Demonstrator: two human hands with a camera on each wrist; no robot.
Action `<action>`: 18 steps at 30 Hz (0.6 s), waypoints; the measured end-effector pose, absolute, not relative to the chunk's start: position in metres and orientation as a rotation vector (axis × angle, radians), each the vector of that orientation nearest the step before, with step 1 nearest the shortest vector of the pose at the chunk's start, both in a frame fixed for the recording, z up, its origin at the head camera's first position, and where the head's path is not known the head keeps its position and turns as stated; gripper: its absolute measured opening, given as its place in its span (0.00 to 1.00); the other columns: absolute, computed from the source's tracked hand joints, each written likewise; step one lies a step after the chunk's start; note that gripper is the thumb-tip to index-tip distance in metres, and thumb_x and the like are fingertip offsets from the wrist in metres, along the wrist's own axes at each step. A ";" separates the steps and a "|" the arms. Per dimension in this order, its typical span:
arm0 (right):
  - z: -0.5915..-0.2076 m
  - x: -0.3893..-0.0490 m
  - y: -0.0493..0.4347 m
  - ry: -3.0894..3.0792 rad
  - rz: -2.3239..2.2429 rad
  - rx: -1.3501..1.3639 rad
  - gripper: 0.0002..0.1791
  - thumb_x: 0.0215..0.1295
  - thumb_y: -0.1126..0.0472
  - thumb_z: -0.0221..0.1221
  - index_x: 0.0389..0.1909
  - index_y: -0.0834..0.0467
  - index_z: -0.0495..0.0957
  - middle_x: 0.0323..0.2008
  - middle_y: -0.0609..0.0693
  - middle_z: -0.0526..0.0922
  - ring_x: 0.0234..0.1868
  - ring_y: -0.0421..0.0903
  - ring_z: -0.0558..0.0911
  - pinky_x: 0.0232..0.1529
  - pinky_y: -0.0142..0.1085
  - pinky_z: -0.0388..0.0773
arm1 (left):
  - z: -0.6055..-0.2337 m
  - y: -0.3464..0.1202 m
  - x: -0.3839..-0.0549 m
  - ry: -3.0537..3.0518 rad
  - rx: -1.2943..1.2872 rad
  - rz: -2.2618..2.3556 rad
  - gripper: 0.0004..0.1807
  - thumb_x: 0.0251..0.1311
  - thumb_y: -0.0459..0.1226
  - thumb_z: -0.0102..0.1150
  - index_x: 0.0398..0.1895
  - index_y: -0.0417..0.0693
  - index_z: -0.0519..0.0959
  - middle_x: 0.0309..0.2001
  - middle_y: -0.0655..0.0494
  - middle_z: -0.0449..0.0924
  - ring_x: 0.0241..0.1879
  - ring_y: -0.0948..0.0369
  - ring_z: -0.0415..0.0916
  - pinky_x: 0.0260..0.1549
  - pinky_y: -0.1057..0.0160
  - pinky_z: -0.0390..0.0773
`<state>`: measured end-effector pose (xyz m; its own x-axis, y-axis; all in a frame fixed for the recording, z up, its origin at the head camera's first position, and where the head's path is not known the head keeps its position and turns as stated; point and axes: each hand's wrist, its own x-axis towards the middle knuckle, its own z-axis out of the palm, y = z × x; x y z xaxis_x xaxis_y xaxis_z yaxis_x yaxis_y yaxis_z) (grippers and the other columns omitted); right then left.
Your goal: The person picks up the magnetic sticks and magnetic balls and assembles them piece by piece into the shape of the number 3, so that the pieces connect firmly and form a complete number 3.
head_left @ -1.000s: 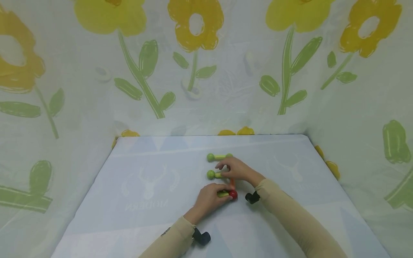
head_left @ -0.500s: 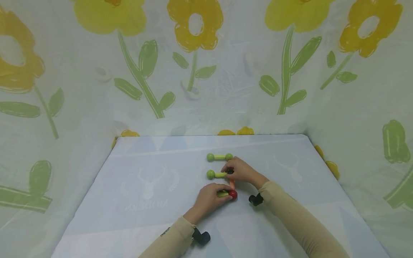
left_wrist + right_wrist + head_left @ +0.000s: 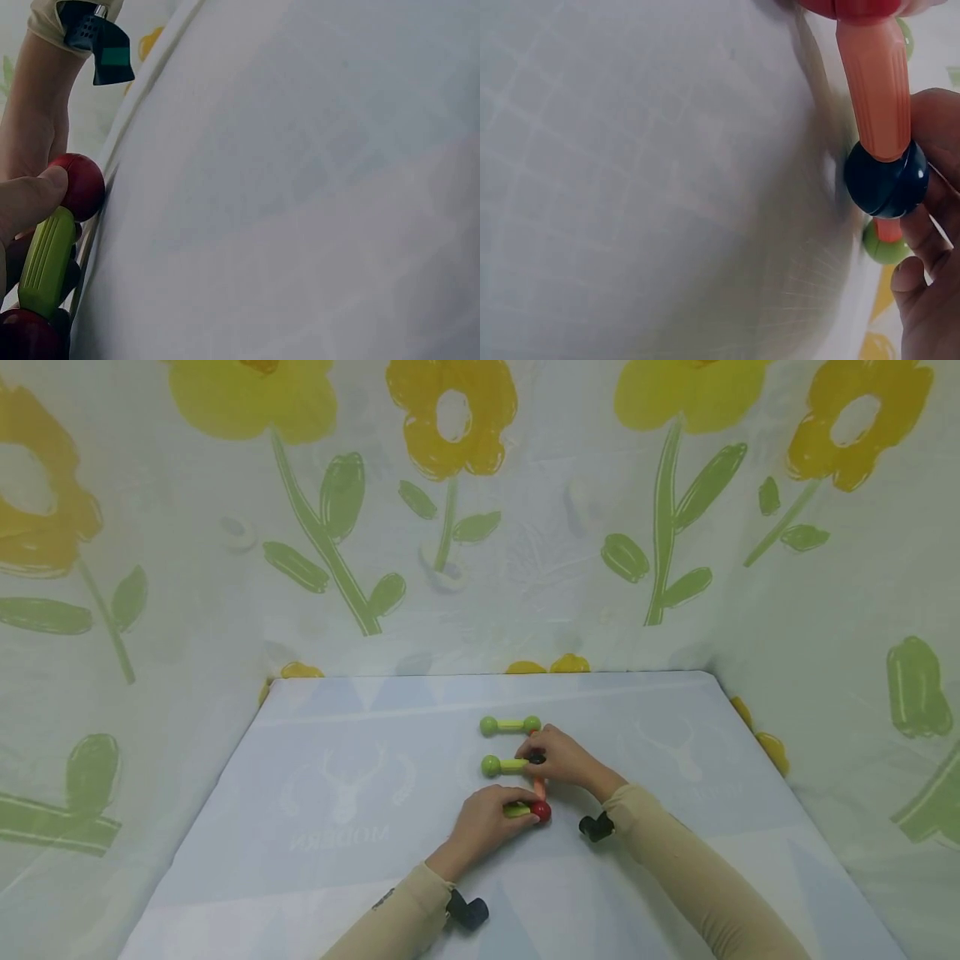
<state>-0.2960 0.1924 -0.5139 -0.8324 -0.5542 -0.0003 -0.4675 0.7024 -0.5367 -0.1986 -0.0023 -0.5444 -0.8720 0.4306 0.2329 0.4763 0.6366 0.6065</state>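
A toy frame of coloured balls and rods lies on the table. My left hand [image 3: 487, 822] grips its near row, a lime-green rod [image 3: 46, 262] between two red balls, its thumb on the right red ball [image 3: 541, 812]. From that ball an orange rod [image 3: 876, 86] runs to a dark blue ball [image 3: 885, 180]. My right hand [image 3: 562, 756] pinches the dark blue ball, which ends the middle row's lime rod [image 3: 512, 767]; a green ball [image 3: 491, 766] sits at the other end. Beyond, the far row's lime rod [image 3: 511, 726] joins two green balls. Fingers partly hide the joints.
The pale printed cloth covers the table [image 3: 345, 852], whose far edge meets a flowered curtain [image 3: 525, 552]. More curtain hangs at both sides. A black wrist camera [image 3: 468, 912] sits on the left wrist, another camera [image 3: 596, 827] on the right.
My right hand has shifted slightly right, and its fingers have come together on the dark blue ball. The far row's right green ball shows more fully. My left hand stays in place.
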 end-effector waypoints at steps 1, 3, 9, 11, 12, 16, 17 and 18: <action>-0.514 -0.295 0.193 2.754 -0.802 -0.839 0.11 0.60 0.60 0.68 0.44 0.49 0.88 0.39 0.37 0.84 0.42 0.41 0.71 0.45 0.38 0.71 | -0.544 -0.002 -0.199 -2.782 -0.772 -1.065 0.15 0.58 0.49 0.73 0.49 0.64 0.88 0.42 0.69 0.87 0.40 0.71 0.78 0.41 0.66 0.76; -0.512 -0.292 0.196 2.768 -0.835 -0.851 0.11 0.61 0.60 0.68 0.45 0.50 0.88 0.39 0.38 0.84 0.43 0.41 0.71 0.46 0.38 0.71 | -0.544 -0.002 -0.199 -2.786 -0.774 -1.063 0.15 0.59 0.49 0.73 0.49 0.63 0.88 0.42 0.69 0.87 0.39 0.71 0.77 0.41 0.65 0.76; -0.507 -0.286 0.208 2.783 -0.990 -0.813 0.10 0.63 0.59 0.69 0.45 0.54 0.85 0.38 0.44 0.80 0.41 0.45 0.74 0.43 0.41 0.72 | -0.544 -0.002 -0.199 -2.800 -0.760 -1.071 0.15 0.58 0.49 0.73 0.49 0.63 0.88 0.41 0.69 0.86 0.38 0.70 0.75 0.40 0.66 0.75; -0.508 -0.286 0.210 2.771 -0.987 -0.774 0.10 0.63 0.59 0.69 0.44 0.53 0.85 0.38 0.43 0.80 0.40 0.45 0.75 0.41 0.39 0.73 | -0.545 -0.002 -0.199 -2.807 -0.751 -1.076 0.15 0.58 0.49 0.73 0.49 0.63 0.88 0.41 0.70 0.86 0.37 0.71 0.75 0.40 0.66 0.74; -0.509 -0.286 0.212 2.767 -0.972 -0.751 0.09 0.63 0.58 0.69 0.44 0.52 0.85 0.38 0.42 0.80 0.40 0.44 0.74 0.41 0.38 0.73 | -0.545 -0.002 -0.199 -2.811 -0.748 -1.081 0.15 0.58 0.49 0.73 0.49 0.63 0.88 0.41 0.70 0.86 0.37 0.71 0.74 0.40 0.66 0.74; -0.512 -0.286 0.215 2.757 -0.953 -0.713 0.09 0.64 0.56 0.69 0.44 0.52 0.85 0.38 0.42 0.81 0.38 0.42 0.75 0.39 0.36 0.74 | -0.545 -0.002 -0.199 -2.814 -0.752 -1.094 0.15 0.58 0.48 0.73 0.49 0.63 0.88 0.40 0.70 0.85 0.37 0.71 0.74 0.40 0.66 0.75; -0.513 -0.285 0.216 2.762 -0.956 -0.717 0.10 0.64 0.56 0.69 0.44 0.53 0.85 0.38 0.42 0.82 0.38 0.42 0.76 0.39 0.37 0.74 | -0.545 -0.002 -0.199 -2.811 -0.753 -1.098 0.15 0.58 0.48 0.73 0.49 0.63 0.88 0.40 0.71 0.85 0.38 0.71 0.75 0.41 0.65 0.75; -0.513 -0.285 0.216 2.769 -0.961 -0.724 0.10 0.64 0.56 0.69 0.44 0.53 0.85 0.38 0.42 0.82 0.38 0.42 0.76 0.39 0.37 0.74 | -0.544 -0.003 -0.199 -2.807 -0.754 -1.104 0.15 0.58 0.48 0.73 0.49 0.62 0.88 0.41 0.71 0.85 0.38 0.71 0.75 0.42 0.65 0.75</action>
<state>-0.2850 0.2163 -0.5132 -0.8780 -0.4770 0.0397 -0.3990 0.6835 -0.6113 -0.1989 -0.0026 -0.5445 -0.8818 0.4265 0.2012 0.4493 0.6305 0.6329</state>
